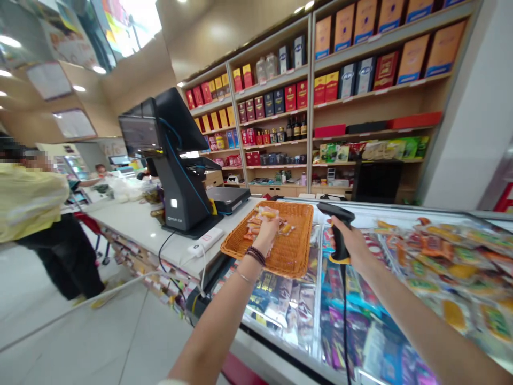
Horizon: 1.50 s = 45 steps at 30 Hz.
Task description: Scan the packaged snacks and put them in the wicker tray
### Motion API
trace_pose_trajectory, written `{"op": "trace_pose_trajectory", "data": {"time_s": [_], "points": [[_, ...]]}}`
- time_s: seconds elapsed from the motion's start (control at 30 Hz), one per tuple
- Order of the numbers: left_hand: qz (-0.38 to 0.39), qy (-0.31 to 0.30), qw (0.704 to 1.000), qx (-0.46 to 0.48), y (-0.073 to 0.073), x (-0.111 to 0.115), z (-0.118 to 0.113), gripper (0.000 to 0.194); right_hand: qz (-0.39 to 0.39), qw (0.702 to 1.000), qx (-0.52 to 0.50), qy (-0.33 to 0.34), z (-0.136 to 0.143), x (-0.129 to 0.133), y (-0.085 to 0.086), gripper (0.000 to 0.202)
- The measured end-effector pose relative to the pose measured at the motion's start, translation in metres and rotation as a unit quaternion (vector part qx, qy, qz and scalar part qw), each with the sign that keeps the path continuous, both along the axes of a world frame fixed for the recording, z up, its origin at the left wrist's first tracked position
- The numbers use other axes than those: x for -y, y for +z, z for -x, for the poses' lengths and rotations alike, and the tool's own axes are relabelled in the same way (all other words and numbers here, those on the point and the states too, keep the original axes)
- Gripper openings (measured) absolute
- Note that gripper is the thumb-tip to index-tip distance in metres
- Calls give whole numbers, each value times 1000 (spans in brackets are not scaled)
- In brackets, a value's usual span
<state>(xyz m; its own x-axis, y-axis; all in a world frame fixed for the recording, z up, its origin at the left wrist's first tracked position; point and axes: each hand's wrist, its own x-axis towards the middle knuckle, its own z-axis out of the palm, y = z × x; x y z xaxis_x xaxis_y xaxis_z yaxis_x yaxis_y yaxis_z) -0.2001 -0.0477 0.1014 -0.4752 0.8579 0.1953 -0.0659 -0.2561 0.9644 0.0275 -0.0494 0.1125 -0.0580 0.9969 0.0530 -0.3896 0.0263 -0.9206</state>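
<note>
Over an orange wicker basket (298, 251), my left hand (267, 232) has its fingers closed on a small wrapped snack (268, 213). A dark beaded bracelet circles that wrist. More small wrapped snacks (286, 229) lie in the basket, partly hidden by the hand. To the right of the basket, my right hand (348, 240) grips the handle of a black barcode scanner (340, 235) with a yellow-edged base. The scanner's head points up and left, and its cable hangs down over the glass freezer top.
A glass-topped freezer (318, 321) with packaged goods lies beneath the basket. At left are a white counter (120, 216), a dark register (180, 176) and a flat scale (228, 198). A person in yellow (32, 198) stands far left. Shelves of boxes (276, 101) line the back.
</note>
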Motion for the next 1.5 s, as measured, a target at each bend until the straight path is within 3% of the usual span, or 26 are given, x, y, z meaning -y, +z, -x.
{"op": "trace_pose_trajectory", "data": {"time_s": [0.1, 0.17, 0.23, 0.4, 0.5, 0.57, 0.63, 0.73, 0.87, 1.03, 1.13, 1.37, 1.5], "points": [[-40, 45, 994, -86, 0, 4, 10, 38, -19, 1000, -5, 14, 5, 9, 2, 33], [-49, 62, 983, -165, -1, 1, -2, 38, -33, 999, 2, 3, -6, 15, 2, 38], [-68, 37, 968, -239, -2, -5, -28, 35, -50, 999, 7, -19, -28, 20, 1, 45], [-109, -148, 933, -309, -12, -25, -134, 28, -90, 990, -11, -112, -112, 30, 1, 53], [-116, -217, 920, -306, -20, -32, -208, 25, -88, 977, -2, -197, -160, 35, -1, 52], [-102, -225, 923, -296, -26, -36, -253, 26, -83, 964, 16, -252, -183, 37, -6, 53], [-56, -186, 943, -271, -35, -39, -288, 33, -83, 953, 36, -288, -196, 38, -15, 53], [53, -126, 965, -226, -49, -44, -321, 53, -69, 944, 64, -315, -201, 37, -32, 52], [110, -118, 963, -214, -65, -47, -325, 56, -56, 941, 122, -310, -197, 37, -48, 47], [69, -112, 928, -348, -76, -39, -304, 41, -93, 940, 172, -278, -186, 41, -48, 45], [35, -110, 923, -366, -79, -35, -296, 36, -103, 941, 186, -264, -177, 47, -46, 44], [48, -67, 947, -310, -78, -37, -264, 37, -104, 945, 180, -254, -166, 53, -44, 47], [14, -93, 979, -181, -81, -48, -229, 43, -105, 945, 226, -212, -156, 41, -43, 48]]}}
